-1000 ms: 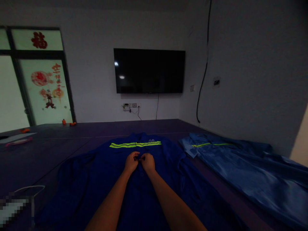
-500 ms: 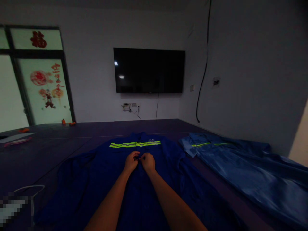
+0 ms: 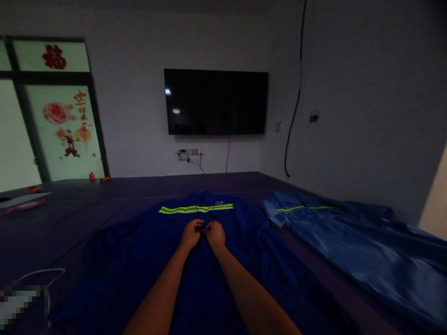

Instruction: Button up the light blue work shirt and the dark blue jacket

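A dark blue work jacket (image 3: 157, 251) lies spread out, front side up, with a yellow-green reflective stripe across its chest and a small pale mark above the stripe on the right. Over the jacket's front opening, just below the stripe, my left hand (image 3: 191, 234) and my right hand (image 3: 214, 234) meet almost fingertip to fingertip. Both are closed in a pinch on the cloth of the front edge. Whether a button sits between the fingers is too dark and small to tell.
A lighter blue garment (image 3: 335, 237) with a thin yellow-green stripe lies to the right on the dark purple surface (image 3: 139, 190). At the lower left a white cable (image 3: 42, 270) loops beside a blurred-out object. A television (image 3: 216, 102) hangs on the far wall; small orange objects (image 3: 104, 179) lie by the door.
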The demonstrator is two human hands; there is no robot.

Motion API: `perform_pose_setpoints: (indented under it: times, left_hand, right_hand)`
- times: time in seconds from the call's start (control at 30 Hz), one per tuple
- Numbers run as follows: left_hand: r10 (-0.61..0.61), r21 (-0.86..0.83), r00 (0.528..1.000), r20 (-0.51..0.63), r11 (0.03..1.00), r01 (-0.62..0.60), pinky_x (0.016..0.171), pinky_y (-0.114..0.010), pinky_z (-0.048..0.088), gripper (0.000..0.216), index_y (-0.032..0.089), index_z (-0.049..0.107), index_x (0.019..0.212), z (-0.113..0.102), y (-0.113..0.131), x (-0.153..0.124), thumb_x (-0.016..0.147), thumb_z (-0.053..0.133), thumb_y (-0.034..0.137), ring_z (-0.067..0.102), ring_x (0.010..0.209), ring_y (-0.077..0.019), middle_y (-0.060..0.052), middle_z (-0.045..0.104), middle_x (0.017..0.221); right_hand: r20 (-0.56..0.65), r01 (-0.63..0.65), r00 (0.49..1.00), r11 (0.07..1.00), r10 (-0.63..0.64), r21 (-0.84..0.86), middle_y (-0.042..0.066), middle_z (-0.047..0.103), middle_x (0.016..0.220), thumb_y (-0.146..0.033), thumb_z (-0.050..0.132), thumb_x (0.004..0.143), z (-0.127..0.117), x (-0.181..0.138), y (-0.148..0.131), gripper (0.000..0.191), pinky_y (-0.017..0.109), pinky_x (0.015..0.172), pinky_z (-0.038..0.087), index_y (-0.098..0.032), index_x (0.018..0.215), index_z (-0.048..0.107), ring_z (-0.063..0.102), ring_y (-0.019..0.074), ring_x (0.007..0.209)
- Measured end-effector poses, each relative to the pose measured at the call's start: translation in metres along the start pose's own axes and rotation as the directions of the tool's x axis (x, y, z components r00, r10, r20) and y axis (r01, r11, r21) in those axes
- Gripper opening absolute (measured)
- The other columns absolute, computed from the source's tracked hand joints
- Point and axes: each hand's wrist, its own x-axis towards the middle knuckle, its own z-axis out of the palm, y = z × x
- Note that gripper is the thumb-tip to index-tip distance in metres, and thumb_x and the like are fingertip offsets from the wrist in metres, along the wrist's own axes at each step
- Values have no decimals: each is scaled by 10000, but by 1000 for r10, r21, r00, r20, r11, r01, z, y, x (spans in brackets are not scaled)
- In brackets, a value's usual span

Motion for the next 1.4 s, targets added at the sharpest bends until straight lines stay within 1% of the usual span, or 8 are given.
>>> perform_pose_setpoints:
  times: [0.23,0.43,0.77,1.0,1.17,1.3,1.4]
  left_hand:
    - [3,-14,1000,12,1000,-2,701,-208,468,491,143,624,916,-1,3,-1,560,420,-128,602,830,-124,-57,649,906]
    - [6,-25,1000,8,1000,-5,724,-207,463,478,145,624,897,-2,5,-2,555,436,-131,601,809,-114,-40,650,861]
    - [-1,-22,1000,0,1000,1,693,-202,468,476,143,622,889,-1,5,-3,548,442,-136,606,754,-108,-38,652,831]
    - [2,31,999,-43,1000,0,790,-251,456,437,137,622,893,-1,6,-4,581,447,-114,601,868,-138,-69,651,902]
    - [-16,67,999,-49,998,19,773,-272,460,394,121,612,920,1,4,-3,608,470,-73,608,848,-153,-90,649,899]
    - [-22,80,999,-36,997,25,777,-265,456,422,131,603,958,1,2,-2,613,464,-70,605,866,-150,-85,647,920]
    - [-21,78,1000,-18,997,23,795,-260,450,454,136,598,978,1,1,-1,611,442,-80,595,911,-151,-88,638,966]
  right_hand:
    - [-2,2,1000,1000,-2,-22,73,673,780,-180,623,705,-2,0,-1,62,196,594,390,-172,691,683,619,153,735]
    - [-6,-5,1000,999,5,-52,78,665,786,-191,636,700,-1,0,-2,54,196,623,393,-160,717,677,618,159,765]
    - [-6,-5,1000,997,4,-81,81,657,814,-215,648,695,1,3,1,67,203,630,389,-155,714,674,608,162,778]
    - [12,40,999,997,-39,-71,78,657,843,-221,631,704,2,3,2,77,207,674,395,-171,722,686,603,166,810]
    - [26,66,998,996,-65,-54,60,673,821,-191,605,713,1,3,2,93,198,697,399,-188,739,694,607,155,809]
    - [28,75,997,996,-73,-47,47,681,805,-155,578,717,-1,2,1,126,191,703,398,-196,721,697,609,147,805]
    - [27,72,997,996,-71,-48,48,682,796,-164,588,711,-2,1,0,114,193,703,398,-198,706,697,609,151,803]
